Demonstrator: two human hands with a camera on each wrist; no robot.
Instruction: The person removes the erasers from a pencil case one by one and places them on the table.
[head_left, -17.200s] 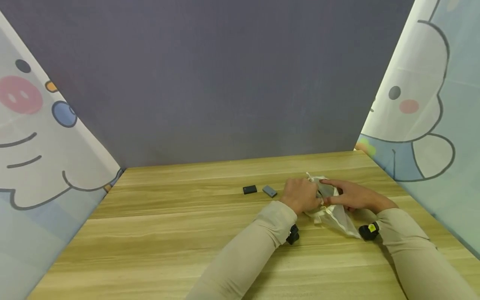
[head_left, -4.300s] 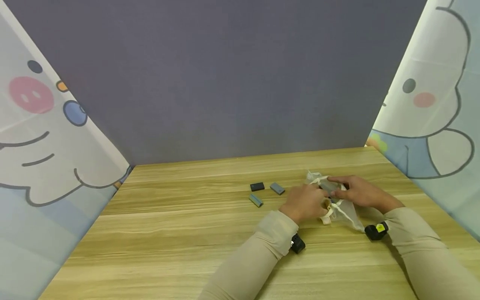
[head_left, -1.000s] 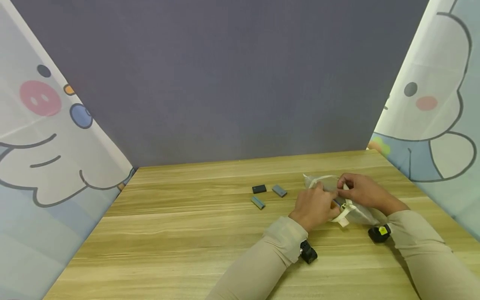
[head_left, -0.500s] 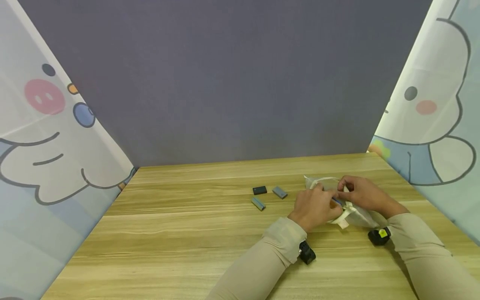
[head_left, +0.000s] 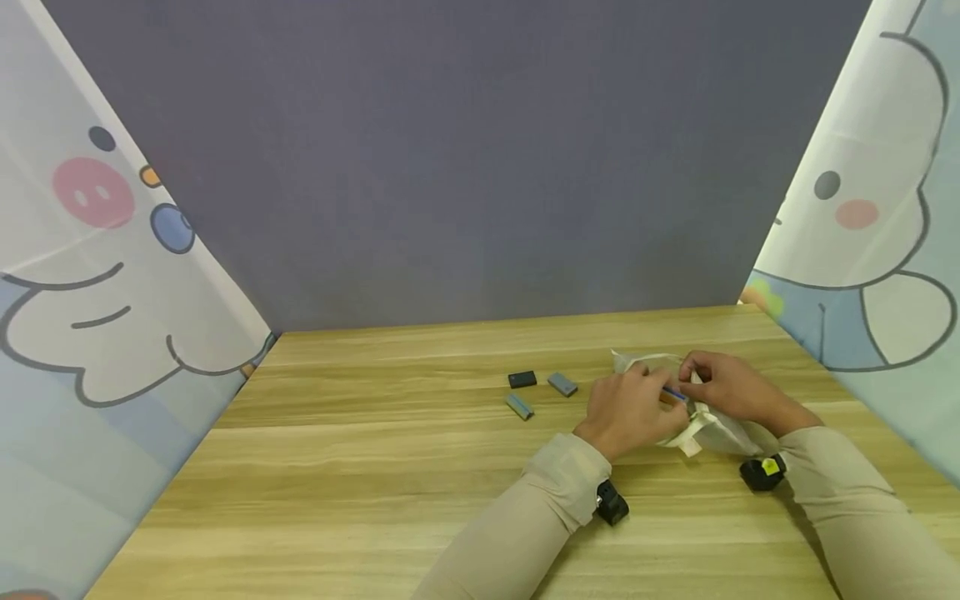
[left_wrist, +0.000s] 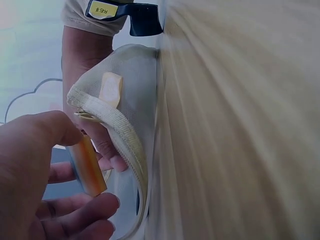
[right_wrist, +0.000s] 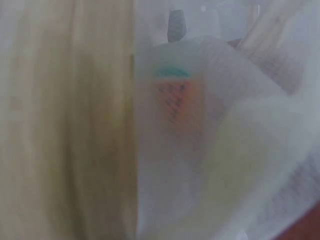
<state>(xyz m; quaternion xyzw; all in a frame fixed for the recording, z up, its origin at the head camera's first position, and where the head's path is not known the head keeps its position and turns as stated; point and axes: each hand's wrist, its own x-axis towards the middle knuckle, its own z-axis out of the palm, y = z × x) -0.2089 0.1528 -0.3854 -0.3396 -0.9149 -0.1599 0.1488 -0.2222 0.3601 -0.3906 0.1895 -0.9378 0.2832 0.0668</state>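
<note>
A whitish mesh zip bag [head_left: 723,435] lies on the right of the table, its mouth towards the left. My left hand [head_left: 626,410] is at that mouth and pinches a small orange bar [left_wrist: 88,167] with a bluish side between thumb and fingers. Its exact kind cannot be told. My right hand [head_left: 723,387] pinches the rim of the bag from the other side; its palm is partly hidden. Through the blurred mesh in the right wrist view shows a watermelon-like patterned piece [right_wrist: 173,97], red-orange with dark seeds and a green top. A peach-coloured tab [left_wrist: 111,90] shows at the bag.
Left of the bag lie a black block [head_left: 522,379], a grey block [head_left: 562,384] and a grey-blue bar [head_left: 519,406] on the wooden table [head_left: 337,467]. A dark panel [head_left: 465,167] stands behind; printed cartoon curtains [head_left: 862,208] hang at both sides.
The grey-blue bar joined the two blocks on the table between the first two earlier frames. Over the last second, a blue-edged bar has come further into sight in my left hand; my right hand barely moves.
</note>
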